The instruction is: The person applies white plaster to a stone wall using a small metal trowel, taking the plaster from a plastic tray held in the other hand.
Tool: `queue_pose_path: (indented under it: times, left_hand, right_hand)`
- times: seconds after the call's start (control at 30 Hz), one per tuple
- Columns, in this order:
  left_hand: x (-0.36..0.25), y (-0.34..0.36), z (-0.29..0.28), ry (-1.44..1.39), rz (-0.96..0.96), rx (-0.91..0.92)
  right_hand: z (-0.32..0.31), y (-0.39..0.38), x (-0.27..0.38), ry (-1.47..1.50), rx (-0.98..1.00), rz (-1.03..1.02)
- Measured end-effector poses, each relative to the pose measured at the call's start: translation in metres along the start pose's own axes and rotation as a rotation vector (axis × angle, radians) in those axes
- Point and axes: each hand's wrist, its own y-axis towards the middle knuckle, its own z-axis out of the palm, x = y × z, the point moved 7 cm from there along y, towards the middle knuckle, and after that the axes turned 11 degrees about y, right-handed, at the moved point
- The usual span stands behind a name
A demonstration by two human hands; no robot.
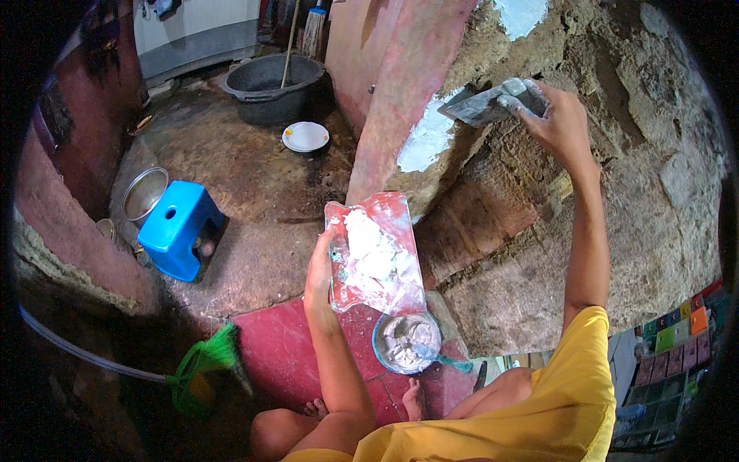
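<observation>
My right hand (560, 127) grips a putty knife (481, 110), its wide grey blade laid against the rough wall (616, 192). Smears of white putty coat the fingertips. Just left of the blade, a fresh white patch of putty (426, 142) covers part of the wall's edge. Lower down, my left hand (319, 269) is closed around the left side of a red board (389, 206), which carries a heap of white putty (375, 250). Under the board's lower edge stands a small tub (377, 350) of whitish putty, with a turquoise-handled tool (454, 362) lying across its rim.
On the floor to the left are a blue plastic stool (177, 231), a metal bowl (145, 192) and a green broom (208, 366). Farther back, a white plate (305, 136) lies before a large black basin (273, 88) with a stick in it. Another white patch (519, 15) shows higher on the wall.
</observation>
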Motion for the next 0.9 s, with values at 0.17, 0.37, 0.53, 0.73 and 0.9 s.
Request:
queue_pose_path:
  times: [0.17, 0.37, 0.53, 0.73, 0.9]
  left_hand:
    - [-0.003, 0.0, 0.002, 0.043, 0.051, -0.004]
    - [0.0, 0.003, -0.005, 0.026, 0.027, -0.038]
    - [-0.004, -0.002, 0.007, 0.076, 0.019, 0.009]
    - [-0.003, -0.001, 0.001, 0.056, 0.015, -0.04]
    - [-0.001, 0.001, 0.0, 0.031, 0.035, -0.035]
  right_hand:
    - [0.001, 0.001, 0.005, 0.0, -0.029, 0.008]
    - [0.004, -0.002, -0.003, 0.021, -0.139, 0.024]
    - [-0.004, 0.001, -0.011, 0.005, -0.151, 0.055]
    - [-0.028, 0.002, -0.012, 0.047, -0.089, 0.13]
    - [-0.007, -0.001, 0.009, -0.038, 0.007, -0.061]
